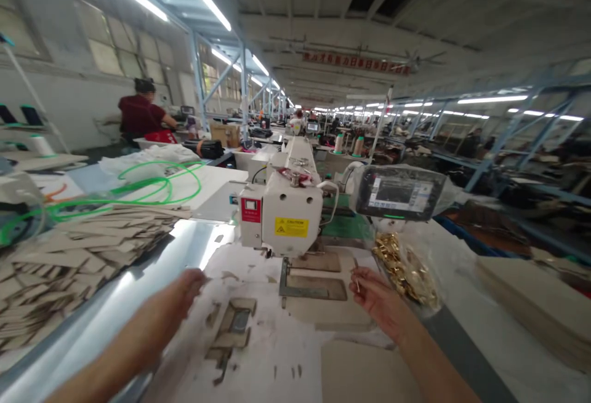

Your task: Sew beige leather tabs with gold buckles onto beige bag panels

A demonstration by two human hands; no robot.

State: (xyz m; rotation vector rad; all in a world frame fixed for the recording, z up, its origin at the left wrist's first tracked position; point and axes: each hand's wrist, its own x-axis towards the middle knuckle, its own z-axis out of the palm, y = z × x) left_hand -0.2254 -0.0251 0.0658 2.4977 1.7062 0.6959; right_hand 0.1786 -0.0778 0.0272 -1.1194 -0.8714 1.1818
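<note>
My left hand [187,289] reaches forward over the white worktable [277,360], fingers curled and blurred, close to a small grey scrap at its tips. My right hand [376,295] hovers right of the sewing machine's clamp plate [314,286], pinching a thin small gold-coloured piece upright between thumb and finger. The white sewing machine head [286,209] with a red label and a yellow caution sticker stands just beyond both hands. A clear bag of gold metal fittings [406,271] lies right beside my right hand.
A heap of tan cut pieces [83,255] fills the left, with green tubing [152,184] behind it. The machine's wrapped control screen [399,194] sits at right. A grey template cut-out [233,326] lies near the table's front. A person in dark red stands far left.
</note>
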